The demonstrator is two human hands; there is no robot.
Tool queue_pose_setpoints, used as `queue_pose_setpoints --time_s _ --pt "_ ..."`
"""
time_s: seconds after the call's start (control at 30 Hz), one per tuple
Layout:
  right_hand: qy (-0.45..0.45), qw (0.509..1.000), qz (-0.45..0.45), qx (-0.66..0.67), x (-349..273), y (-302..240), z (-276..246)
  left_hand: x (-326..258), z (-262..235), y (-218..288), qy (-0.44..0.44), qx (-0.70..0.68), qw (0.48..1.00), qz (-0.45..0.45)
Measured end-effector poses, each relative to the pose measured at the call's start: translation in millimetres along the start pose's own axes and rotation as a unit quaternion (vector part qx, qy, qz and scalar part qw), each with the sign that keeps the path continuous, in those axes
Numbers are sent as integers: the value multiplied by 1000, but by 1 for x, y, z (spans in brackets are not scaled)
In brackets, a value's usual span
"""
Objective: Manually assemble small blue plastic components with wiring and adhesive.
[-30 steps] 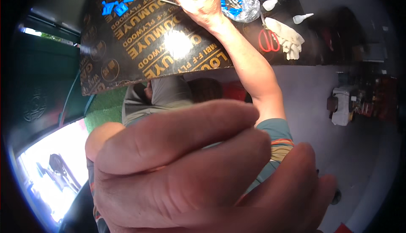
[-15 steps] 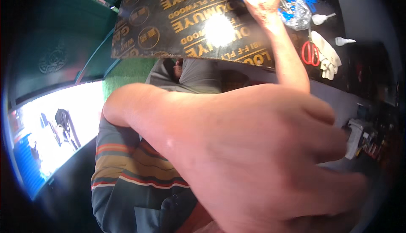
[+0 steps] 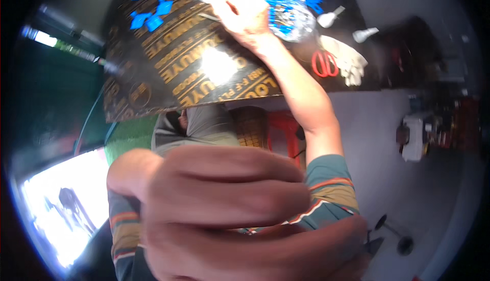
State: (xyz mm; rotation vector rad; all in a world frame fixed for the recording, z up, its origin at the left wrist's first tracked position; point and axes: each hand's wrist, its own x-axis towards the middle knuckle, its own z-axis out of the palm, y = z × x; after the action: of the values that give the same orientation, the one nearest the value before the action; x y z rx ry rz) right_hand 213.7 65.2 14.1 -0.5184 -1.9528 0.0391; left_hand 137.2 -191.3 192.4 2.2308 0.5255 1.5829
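Observation:
My left hand [image 3: 229, 214] is raised very close to the camera, large and blurred. Its fingers point right, with a gap between two of them, and nothing shows in them; the thumb is hidden. My right hand [image 3: 247, 21] rests over the far part of the dark board, its fingers curled. From its left side sticks out a thin metal rod [image 3: 208, 17], whose other end the hand hides. Glare washes out a white shape beyond the fingers. Just right of this hand lies a clear plastic bag [image 3: 298, 23] with small shiny and blue pieces.
Several blue plastic pieces [image 3: 153, 16] lie at the board's [image 3: 178, 72] far left; more blue ones pile behind the bag. Red-handled scissors [image 3: 324, 64], pale gloves [image 3: 349, 59] and two white nozzle-like pieces [image 3: 331, 17] lie at right. A red stool [image 3: 282, 130] stands below the board.
The view has shifted, bringing more blue pieces and my right sleeve into sight. My left hand has turned and moved left in the picture. My right hand stays by the bag with the rod.

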Motion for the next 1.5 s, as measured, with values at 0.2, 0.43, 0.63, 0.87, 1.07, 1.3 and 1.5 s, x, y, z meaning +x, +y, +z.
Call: queue_pose_setpoints --time_s 0.2,0.43,0.63,0.87,1.07,1.3,1.5 --pt "57 993 98 27 -20 27 -19 -10 37 -70 82 9 989 123" --pt "137 972 191 20 3 36 -42 -58 -7 -237 13 312 949 -49" --pt "-15 940 253 -230 8 129 -85 -47 1 -275 14 256 947 -194" --pt "-165 867 277 -381 -5 142 -76 -71 13 -281 -90 247 965 -5" --pt "-145 875 242 -393 -5 141 -77 -72 14 -278 -87 246 965 -1" --pt "-61 897 214 -383 -1 142 -90 -76 12 -278 -91 246 964 -43" --pt "71 882 433 170 10 128 -81 -75 9 -285 53 260 963 -50"
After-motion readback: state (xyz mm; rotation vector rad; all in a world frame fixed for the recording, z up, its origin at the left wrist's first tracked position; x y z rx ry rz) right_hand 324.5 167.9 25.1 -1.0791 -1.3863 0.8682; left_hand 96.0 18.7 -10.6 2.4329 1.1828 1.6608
